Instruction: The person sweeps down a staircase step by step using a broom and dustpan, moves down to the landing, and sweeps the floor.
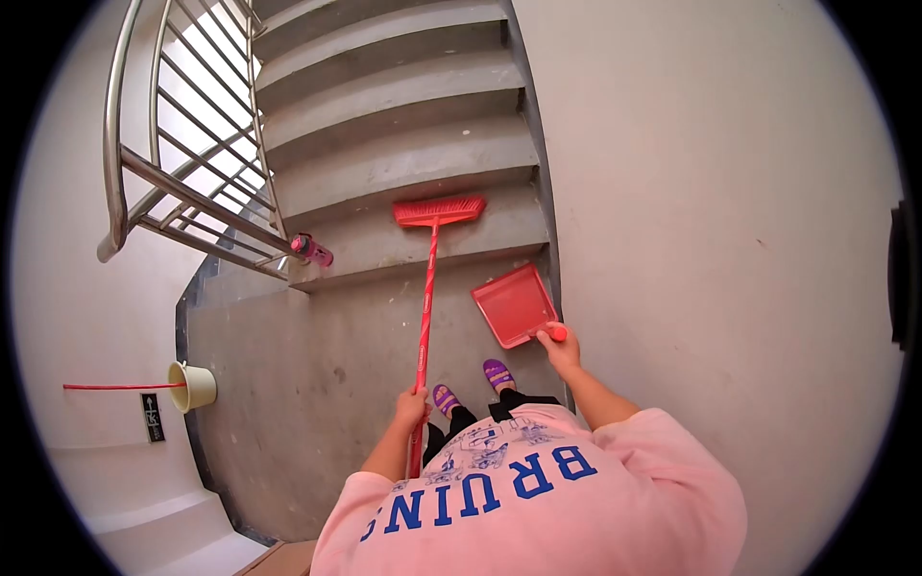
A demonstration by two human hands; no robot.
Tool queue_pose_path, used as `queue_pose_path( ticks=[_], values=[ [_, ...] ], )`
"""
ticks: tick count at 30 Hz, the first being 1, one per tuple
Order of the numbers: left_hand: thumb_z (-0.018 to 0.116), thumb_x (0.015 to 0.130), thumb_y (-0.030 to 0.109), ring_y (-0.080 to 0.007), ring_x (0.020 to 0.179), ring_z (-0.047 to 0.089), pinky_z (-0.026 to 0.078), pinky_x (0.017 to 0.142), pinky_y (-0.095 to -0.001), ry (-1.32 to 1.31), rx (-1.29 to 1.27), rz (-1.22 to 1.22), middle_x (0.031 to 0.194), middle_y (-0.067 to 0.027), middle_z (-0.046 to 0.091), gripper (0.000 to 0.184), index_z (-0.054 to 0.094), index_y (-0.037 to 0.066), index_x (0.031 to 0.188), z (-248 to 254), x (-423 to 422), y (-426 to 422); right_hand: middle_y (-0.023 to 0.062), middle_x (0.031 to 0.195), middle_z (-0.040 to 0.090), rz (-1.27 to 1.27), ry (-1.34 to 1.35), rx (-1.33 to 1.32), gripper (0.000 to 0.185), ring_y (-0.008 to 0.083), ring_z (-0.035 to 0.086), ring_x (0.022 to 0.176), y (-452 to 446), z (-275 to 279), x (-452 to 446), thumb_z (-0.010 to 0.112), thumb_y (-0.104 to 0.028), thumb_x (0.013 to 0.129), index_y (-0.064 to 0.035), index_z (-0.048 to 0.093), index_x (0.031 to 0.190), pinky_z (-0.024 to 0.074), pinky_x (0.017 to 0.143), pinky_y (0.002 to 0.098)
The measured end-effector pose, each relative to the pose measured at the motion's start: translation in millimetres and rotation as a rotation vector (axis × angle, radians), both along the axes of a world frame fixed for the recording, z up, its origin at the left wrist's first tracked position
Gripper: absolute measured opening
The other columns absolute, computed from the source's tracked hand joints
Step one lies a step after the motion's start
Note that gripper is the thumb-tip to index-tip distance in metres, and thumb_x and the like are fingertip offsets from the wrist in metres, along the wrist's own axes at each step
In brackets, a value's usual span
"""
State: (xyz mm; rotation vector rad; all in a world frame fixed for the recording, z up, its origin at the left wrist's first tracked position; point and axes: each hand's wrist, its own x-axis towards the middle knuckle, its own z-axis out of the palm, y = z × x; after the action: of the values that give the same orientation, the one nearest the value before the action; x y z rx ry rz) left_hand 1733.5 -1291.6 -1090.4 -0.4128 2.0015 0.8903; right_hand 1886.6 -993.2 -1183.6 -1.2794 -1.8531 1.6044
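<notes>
My left hand (411, 407) is wrapped round the red handle of a broom (427, 300). The broom's red head (440, 211) rests on the lowest stair step, bristles pointing away from me. At the right, my right hand (559, 349) is closed on the handle of a red dustpan (515, 305). The dustpan is over the landing near the right wall, its wide edge towards the stairs. Whether it touches the floor I cannot tell.
Grey stairs (384, 125) rise ahead, with a metal railing (192, 202) on their left. A pink bottle (312, 251) is on the lowest step beside the railing. A cream bucket (196, 387) with a red stick stands at the left. Purple sandals (497, 376) are on my feet.
</notes>
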Motion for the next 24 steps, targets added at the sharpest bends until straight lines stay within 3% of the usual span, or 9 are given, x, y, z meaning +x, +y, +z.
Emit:
queue_pose_path(
  ticks=[3,8,12,15,17,22,24],
  values=[
    [0.051,0.088,0.025,-0.0148,0.043,0.051,0.043,0.039,-0.0288,0.003,0.012,0.028,0.059,-0.0072,0.055,0.027,0.058,0.008,0.108,20.2,8.3,-17.6,0.0127,0.102,0.058,-0.005,0.007,-0.010,0.035,0.0276,0.057,0.096,-1.5,-8.2,5.1,0.074,-0.026,0.073,-0.0049,0.062,0.098,0.0446,0.085,0.0346],
    [0.052,0.086,0.030,-0.0148,0.043,0.053,0.043,0.039,-0.0293,0.058,-0.177,-0.169,0.059,-0.0090,0.056,0.033,0.059,0.007,0.108,42.3,40.9,-57.9,0.0120,0.103,0.058,-0.008,-0.028,-0.042,0.035,0.0269,0.057,0.098,2.5,-14.4,5.8,0.074,-0.025,0.072,-0.0051,0.062,0.099,0.0443,0.087,0.0344],
    [0.054,0.084,0.034,-0.0178,0.052,0.060,0.047,0.049,-0.0325,0.145,-0.293,-0.302,0.065,-0.0124,0.061,0.039,0.063,0.003,0.104,50.6,71.4,-89.1,0.0124,0.106,0.060,0.001,-0.086,-0.051,0.038,0.0249,0.057,0.101,7.5,-4.9,10.4,0.074,-0.024,0.070,-0.0052,0.061,0.101,0.0445,0.088,0.0339],
    [0.055,0.082,0.036,-0.0180,0.063,0.062,0.047,0.059,-0.0317,0.359,-0.286,-0.365,0.070,-0.0132,0.063,0.041,0.065,0.001,0.101,28.5,91.8,-128.1,0.0103,0.102,0.061,-0.038,-0.028,-0.048,0.039,0.0212,0.058,0.097,6.9,-14.9,14.4,0.074,-0.023,0.071,-0.0051,0.060,0.102,0.0452,0.086,0.0321],
    [0.056,0.081,0.035,-0.0176,0.067,0.062,0.046,0.062,-0.0303,0.333,-0.271,-0.274,0.071,-0.0115,0.064,0.041,0.064,0.001,0.103,37.9,99.2,-136.1,0.0052,0.094,0.061,-0.047,-0.007,-0.008,0.036,0.0153,0.057,0.089,8.1,-21.3,16.5,0.074,-0.020,0.072,-0.0051,0.060,0.101,0.0461,0.082,0.0291],
    [0.058,0.083,0.029,-0.0128,0.061,0.058,0.043,0.056,-0.0277,0.275,-0.157,-0.025,0.069,-0.0083,0.063,0.036,0.064,0.001,0.105,34.4,109.0,-153.8,0.0042,0.094,0.061,-0.040,-0.045,-0.061,0.036,0.0146,0.056,0.089,13.0,-9.6,26.9,0.074,-0.022,0.072,-0.0061,0.060,0.101,0.0457,0.082,0.0289],
    [0.057,0.084,0.025,-0.0114,0.057,0.057,0.042,0.052,-0.0267,0.235,-0.108,0.046,0.068,-0.0075,0.062,0.033,0.065,0.001,0.105,60.0,109.0,-138.1,0.0072,0.100,0.061,-0.018,-0.047,-0.089,0.038,0.0183,0.057,0.093,13.1,-1.4,29.2,0.074,-0.023,0.071,-0.0057,0.060,0.102,0.0453,0.084,0.0303]
  ],
)
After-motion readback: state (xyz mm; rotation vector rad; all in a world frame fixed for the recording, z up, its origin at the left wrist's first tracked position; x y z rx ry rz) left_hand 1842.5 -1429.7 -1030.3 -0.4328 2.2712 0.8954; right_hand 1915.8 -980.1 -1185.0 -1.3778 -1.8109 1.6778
